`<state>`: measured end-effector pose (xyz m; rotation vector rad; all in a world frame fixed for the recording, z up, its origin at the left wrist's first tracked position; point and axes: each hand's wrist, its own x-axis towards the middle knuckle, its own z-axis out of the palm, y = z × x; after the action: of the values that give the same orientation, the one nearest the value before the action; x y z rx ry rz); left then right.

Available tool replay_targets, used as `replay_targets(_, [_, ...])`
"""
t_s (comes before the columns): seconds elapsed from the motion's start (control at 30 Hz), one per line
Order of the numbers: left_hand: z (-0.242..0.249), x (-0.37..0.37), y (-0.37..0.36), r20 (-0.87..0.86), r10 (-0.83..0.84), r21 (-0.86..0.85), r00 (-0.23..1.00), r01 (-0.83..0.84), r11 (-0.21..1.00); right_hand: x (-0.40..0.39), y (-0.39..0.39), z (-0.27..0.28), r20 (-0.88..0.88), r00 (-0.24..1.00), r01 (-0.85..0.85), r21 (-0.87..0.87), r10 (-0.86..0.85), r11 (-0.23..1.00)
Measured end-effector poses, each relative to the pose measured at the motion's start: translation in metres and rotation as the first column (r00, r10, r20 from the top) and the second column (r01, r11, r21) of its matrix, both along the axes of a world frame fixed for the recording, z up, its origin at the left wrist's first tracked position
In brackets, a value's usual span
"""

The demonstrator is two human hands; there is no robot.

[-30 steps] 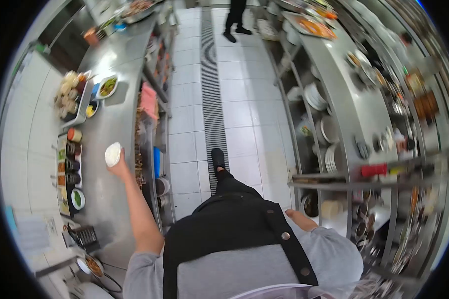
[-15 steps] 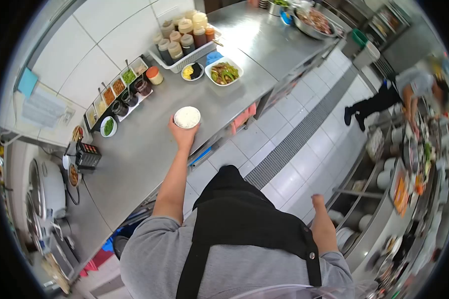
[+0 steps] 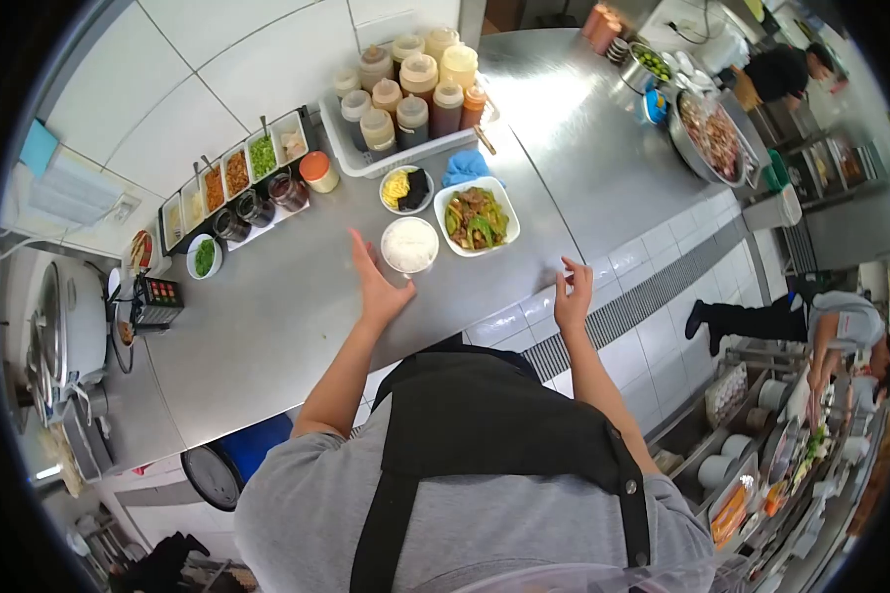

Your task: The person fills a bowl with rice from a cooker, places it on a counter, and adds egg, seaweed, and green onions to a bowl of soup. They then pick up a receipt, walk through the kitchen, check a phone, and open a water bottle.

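Note:
A bowl of white rice [image 3: 409,245] stands on the steel counter [image 3: 257,341]. Just left of it is my left hand [image 3: 380,290], fingers spread and nothing held. My right hand [image 3: 572,296] hovers near the counter's front edge, right of the bowls, its fingers apart and bent, with nothing in them. Beside the rice sits a square white bowl of green vegetables and meat [image 3: 477,218]. Behind the rice is a small bowl with yellow and black food [image 3: 405,189]. A crumpled blue cloth [image 3: 468,168] lies behind the square bowl.
Sauce bottles fill a white basket [image 3: 405,153] by the wall. Topping trays [image 3: 235,172], dark jars [image 3: 255,208] and a bowl of chopped greens [image 3: 205,257] line the back left. A large bowl of meat [image 3: 707,138] is far right. Two people work beyond the aisle.
The rice bowl now stands beside the other two bowls, released from my left hand. My right hand has come up and forward to the counter edge. The view has shifted.

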<state>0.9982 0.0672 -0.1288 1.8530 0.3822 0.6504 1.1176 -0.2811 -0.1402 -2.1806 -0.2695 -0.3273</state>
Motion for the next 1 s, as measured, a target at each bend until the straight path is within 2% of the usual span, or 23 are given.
replay_targets(0.03, [0.005, 0.001, 0.004, 0.005, 0.001, 0.143, 1.0, -0.001, 0.99, 0.019, 0.014, 0.01, -0.022, 0.998, -0.061, 0.02, 0.061, 0.998])
replay_targets(0.13, [0.004, 0.0, 0.016, -0.014, 0.04, 0.275, 0.999, -0.035, 0.961, 0.075, 0.053, 0.024, -0.034, 0.987, -0.155, 0.099, 0.159, 0.983])
replay_targets(0.2, [0.014, 0.006, 0.023, 0.03, 0.091, 0.357, 0.995, -0.095, 0.929, 0.117, 0.075, 0.021, -0.058, 0.943, -0.328, 0.013, 0.328, 0.945])
replay_targets(0.27, [0.017, 0.01, 0.029, 0.065, 0.174, 0.383, 0.983, -0.186, 0.905, 0.156, 0.101, 0.012, -0.038, 0.916, -0.395, 0.07, 0.399, 0.916])
replay_targets(0.3, [0.013, 0.011, 0.032, 0.082, 0.219, 0.358, 0.972, -0.234, 0.904, 0.168, 0.113, 0.015, -0.321, 0.843, -0.327, 0.329, 0.431, 0.886])
replay_targets(0.33, [0.009, 0.012, 0.032, 0.094, 0.265, 0.327, 0.96, -0.281, 0.902, 0.18, 0.121, 0.018, -0.562, 0.661, -0.176, 0.528, 0.497, 0.831])
replay_targets(0.37, [0.013, 0.014, 0.029, 0.109, 0.291, 0.33, 0.951, -0.31, 0.892, 0.201, 0.125, -0.002, -0.608, 0.567, -0.196, 0.555, 0.555, 0.808])
replay_targets(0.4, [0.02, 0.015, 0.024, 0.135, 0.329, 0.304, 0.935, -0.355, 0.884, 0.216, 0.134, -0.016, -0.596, 0.559, -0.227, 0.558, 0.576, 0.798])
replay_targets(0.53, [0.021, 0.015, -0.005, 0.172, 0.437, 0.281, 0.883, -0.469, 0.837, 0.238, 0.149, -0.029, -0.669, 0.329, -0.376, 0.555, 0.666, 0.742])
replay_targets(0.6, [0.029, 0.02, -0.036, 0.131, 0.481, 0.271, 0.867, -0.498, 0.824, 0.251, 0.144, -0.039, -0.594, 0.121, -0.457, 0.677, 0.795, 0.576])
replay_targets(0.67, [0.032, 0.032, -0.061, 0.083, 0.519, 0.259, 0.851, -0.521, 0.813, 0.257, 0.134, -0.031, -0.589, 0.048, -0.436, 0.714, 0.807, 0.548])
replay_targets(0.7, [0.032, 0.041, -0.072, 0.059, 0.486, 0.284, 0.872, -0.482, 0.829, 0.26, 0.13, -0.026, -0.58, -0.005, -0.398, 0.749, 0.815, 0.53])
replay_targets(0.73, [0.035, 0.052, -0.083, 0.044, 0.481, 0.293, 0.876, -0.472, 0.832, 0.265, 0.126, -0.026, -0.585, -0.024, -0.412, 0.745, 0.811, 0.525])
replay_targets(0.8, [0.05, 0.079, -0.104, 0.042, 0.44, 0.273, 0.897, -0.434, 0.858, 0.27, 0.115, -0.028, -0.589, 0.05, -0.408, 0.725, 0.807, 0.555])
replay_targets(0.83, [0.062, 0.094, -0.113, 0.055, 0.404, 0.247, 0.913, -0.405, 0.881, 0.269, 0.111, -0.031, -0.594, 0.029, -0.418, 0.723, 0.804, 0.55])
replay_targets(0.9, [0.087, 0.128, -0.127, 0.083, 0.392, 0.295, 0.916, -0.398, 0.869, 0.265, 0.107, -0.038, -0.51, 0.136, -0.451, 0.732, 0.85, 0.511])
replay_targets(0.93, [0.094, 0.143, -0.134, 0.113, 0.355, 0.346, 0.928, -0.372, 0.861, 0.263, 0.105, -0.043, -0.511, 0.12, -0.458, 0.732, 0.851, 0.504])
replay_targets(0.97, [0.097, 0.157, -0.141, 0.111, 0.369, 0.346, 0.923, -0.384, 0.856, 0.26, 0.103, -0.049, -0.447, 0.191, -0.51, 0.716, 0.874, 0.477])
replay_targets(1.0, [0.097, 0.17, -0.148, 0.094, 0.286, 0.301, 0.954, -0.301, 0.905, 0.26, 0.101, -0.055, -0.376, 0.256, -0.56, 0.693, 0.891, 0.454])
